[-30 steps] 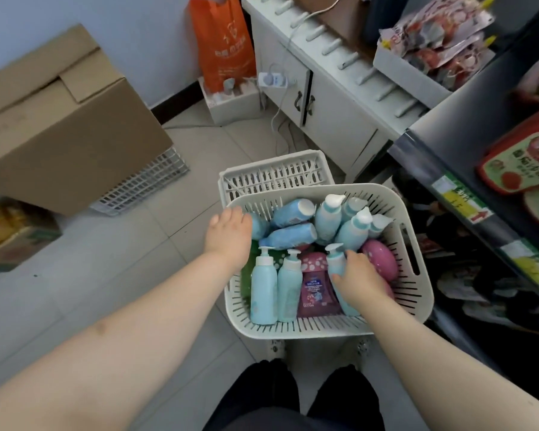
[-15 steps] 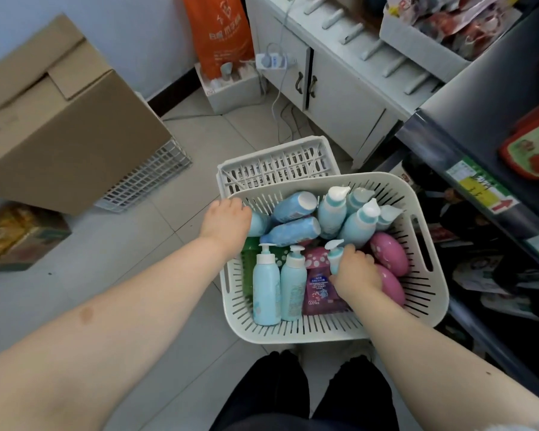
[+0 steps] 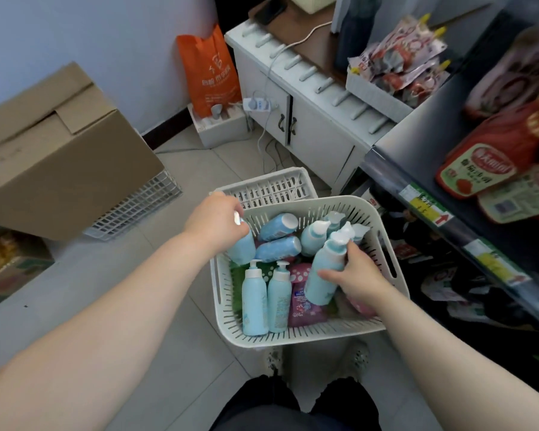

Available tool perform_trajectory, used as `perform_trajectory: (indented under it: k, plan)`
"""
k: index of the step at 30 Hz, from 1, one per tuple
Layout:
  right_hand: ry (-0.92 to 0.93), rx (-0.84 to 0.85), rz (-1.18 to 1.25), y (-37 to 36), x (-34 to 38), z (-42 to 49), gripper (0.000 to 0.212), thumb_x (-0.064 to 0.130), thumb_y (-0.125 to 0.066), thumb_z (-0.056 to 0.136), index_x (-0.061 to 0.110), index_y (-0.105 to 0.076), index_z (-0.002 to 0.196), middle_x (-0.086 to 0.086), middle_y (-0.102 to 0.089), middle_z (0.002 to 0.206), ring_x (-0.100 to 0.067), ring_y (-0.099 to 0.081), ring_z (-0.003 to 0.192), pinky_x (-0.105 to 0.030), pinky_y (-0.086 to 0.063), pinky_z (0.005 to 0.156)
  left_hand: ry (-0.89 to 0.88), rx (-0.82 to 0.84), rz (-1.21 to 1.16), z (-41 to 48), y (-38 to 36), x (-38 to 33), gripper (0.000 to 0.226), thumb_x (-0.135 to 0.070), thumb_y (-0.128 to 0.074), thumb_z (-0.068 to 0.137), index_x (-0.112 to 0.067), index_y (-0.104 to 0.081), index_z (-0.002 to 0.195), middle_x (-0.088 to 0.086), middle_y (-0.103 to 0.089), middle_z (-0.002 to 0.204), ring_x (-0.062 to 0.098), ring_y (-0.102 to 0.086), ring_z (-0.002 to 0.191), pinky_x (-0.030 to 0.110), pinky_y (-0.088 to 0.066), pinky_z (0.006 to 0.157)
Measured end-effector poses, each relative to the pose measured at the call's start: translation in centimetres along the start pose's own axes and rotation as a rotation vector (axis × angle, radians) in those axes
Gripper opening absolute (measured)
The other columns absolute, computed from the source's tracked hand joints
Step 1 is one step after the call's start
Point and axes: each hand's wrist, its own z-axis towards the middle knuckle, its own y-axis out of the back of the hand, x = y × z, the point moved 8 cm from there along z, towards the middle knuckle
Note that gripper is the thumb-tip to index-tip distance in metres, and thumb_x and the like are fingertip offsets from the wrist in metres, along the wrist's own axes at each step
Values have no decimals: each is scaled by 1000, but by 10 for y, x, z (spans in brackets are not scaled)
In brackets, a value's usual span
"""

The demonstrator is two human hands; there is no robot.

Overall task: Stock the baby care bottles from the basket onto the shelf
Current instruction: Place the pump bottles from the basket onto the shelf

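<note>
A cream slotted basket stands on the floor in front of me, holding several pale blue baby care bottles and pink packs. My left hand grips a blue bottle at the basket's left rim and holds it slightly raised. My right hand grips a teal pump bottle, lifted and tilted above the basket's middle. Two teal pump bottles lie side by side near the front. The dark shelf with price tags runs along the right.
A second cream basket sits behind the first. A large cardboard box rests on a wire rack at left. A white cabinet, an orange bag and a power strip stand at the back. Red food packs fill the upper shelf.
My right hand has lifted a teal pump bottle out of the pile. My left hand has closed round a blue bottle at the left rim and raised it.
</note>
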Motion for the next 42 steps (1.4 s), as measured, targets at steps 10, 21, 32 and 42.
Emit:
perform_trajectory:
  k: [10,21,32,42]
  plan:
    - [220,27,434,67,72,-71,55,15,-78,73,12,-56,123,-3,-69,116,-18,-65,108,-41,-50,97,-227,-34,-156,-43,83,-85,10,-23,-67,74,-24,-60,80,-1,-57,94,18,-53,88,28,-37,67]
    - [465,-274,447,196,127,-197,40,16,-76,73,19,-63,111,2,-72,105,-15,-68,99,-28,-52,83,-595,-95,-261,-119,195,-227,10,-16,-67,73,-25,-64,72,-10,-58,76,10,-53,72,25,-43,60]
    - [563,-604,452,302,116,-302,28,3,-70,79,21,-65,99,12,-74,85,-3,-69,81,-17,-54,68,-906,-39,-316,-188,229,-364,9,-15,-63,77,-24,-66,76,-7,-62,74,11,-59,69,28,-52,55]
    - [584,-923,460,414,79,-354,35,9,-78,75,17,-65,107,2,-73,92,-12,-68,84,-28,-54,74,-1130,-151,-284,-227,233,-499,13,-12,-60,78,-22,-69,75,-14,-61,70,-6,-54,59,5,-39,52]
